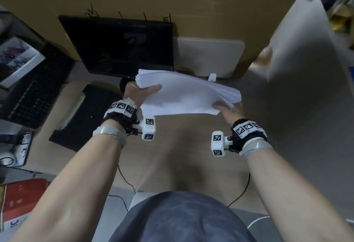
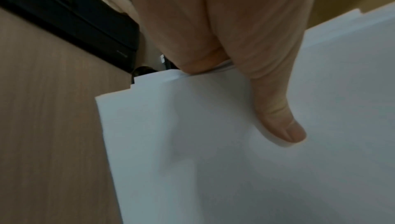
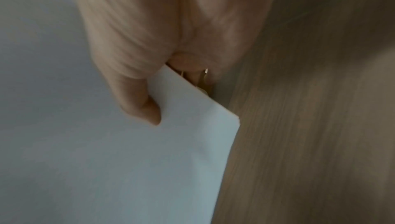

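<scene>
Over a bare stretch of wooden desk (image 1: 182, 142), a person's left hand (image 1: 139, 93) and right hand (image 1: 228, 110) hold a stack of white paper (image 1: 183, 96) above the surface. Each hand pinches an opposite side, thumb flat on top and fingers curled underneath. The sheets are unevenly fanned along their edges. A black device (image 1: 86, 115) lies just left of the left hand. Beyond the stack's far edge, close by, stand a dark monitor (image 1: 118, 44) and a white box (image 1: 208, 58), backed by cardboard (image 1: 172, 2).
</scene>
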Tool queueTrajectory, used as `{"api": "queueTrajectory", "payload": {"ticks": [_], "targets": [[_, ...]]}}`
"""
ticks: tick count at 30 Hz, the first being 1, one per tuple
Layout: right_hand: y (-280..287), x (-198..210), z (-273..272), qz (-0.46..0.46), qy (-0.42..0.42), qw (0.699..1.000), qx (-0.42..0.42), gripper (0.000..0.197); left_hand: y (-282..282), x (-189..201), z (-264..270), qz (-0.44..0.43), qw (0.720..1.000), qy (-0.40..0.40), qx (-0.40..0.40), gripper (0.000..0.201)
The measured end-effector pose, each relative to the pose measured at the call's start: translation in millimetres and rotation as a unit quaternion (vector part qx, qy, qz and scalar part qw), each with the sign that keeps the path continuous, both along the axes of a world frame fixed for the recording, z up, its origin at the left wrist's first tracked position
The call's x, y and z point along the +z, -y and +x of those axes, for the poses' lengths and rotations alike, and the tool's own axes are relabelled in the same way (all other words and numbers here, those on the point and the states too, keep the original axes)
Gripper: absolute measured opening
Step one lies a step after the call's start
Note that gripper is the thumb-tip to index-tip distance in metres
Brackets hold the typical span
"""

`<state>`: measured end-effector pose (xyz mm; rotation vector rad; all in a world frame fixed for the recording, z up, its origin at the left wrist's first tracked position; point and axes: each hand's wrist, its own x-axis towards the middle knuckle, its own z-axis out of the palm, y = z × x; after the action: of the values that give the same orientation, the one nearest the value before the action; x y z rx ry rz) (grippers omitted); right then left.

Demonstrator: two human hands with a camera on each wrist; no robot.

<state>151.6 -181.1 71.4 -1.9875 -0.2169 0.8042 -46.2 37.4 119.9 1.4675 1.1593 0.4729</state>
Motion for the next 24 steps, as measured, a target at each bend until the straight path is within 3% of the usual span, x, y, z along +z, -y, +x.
{"api": "queueTrajectory", "payload": {"ticks": [2, 5, 8, 10, 13, 16, 24], "targets": [[-5.4, 0.3, -3.9, 0.068, -0.038, 0.994, -0.082, 0.024, 1.4, -8.9, -0.8, -0.009, 1.0, 0.009, 0.006, 0.035], [-15.0, 4.2, -3.2, 0.112, -0.057, 0.982, -0.139, 0.028, 2.3, -24.0, -3.9, -0.032, 0.999, 0.001, 0.018, 0.039], [-19.7, -6.5, 0.6, 0.122, -0.048, 0.977, -0.166, 0.031, -4.9, -50.1, -1.5, -0.036, 0.998, -0.025, 0.046, 0.057], [-19.3, -25.1, 1.0, 0.08, -0.035, 0.985, -0.151, 0.028, -4.9, -68.6, -3.1, -0.041, 0.996, -0.073, 0.04, 0.06], [-18.0, -56.9, 3.0, -0.01, -0.039, 0.994, -0.106, 0.021, 1.3, -98.0, 1.1, -0.045, 0.991, -0.12, -0.03, 0.05], [-18.6, -72.8, 5.8, -0.046, -0.06, 0.991, -0.109, 0.03, -0.9, -115.6, 12.9, -0.031, 0.984, -0.164, -0.055, 0.057], [-22.3, -60.9, 4.4, -0.022, -0.042, 0.994, -0.094, 0.033, -17.2, -134.8, 2.9, 0.004, 0.99, -0.109, -0.094, 0.054]]}}
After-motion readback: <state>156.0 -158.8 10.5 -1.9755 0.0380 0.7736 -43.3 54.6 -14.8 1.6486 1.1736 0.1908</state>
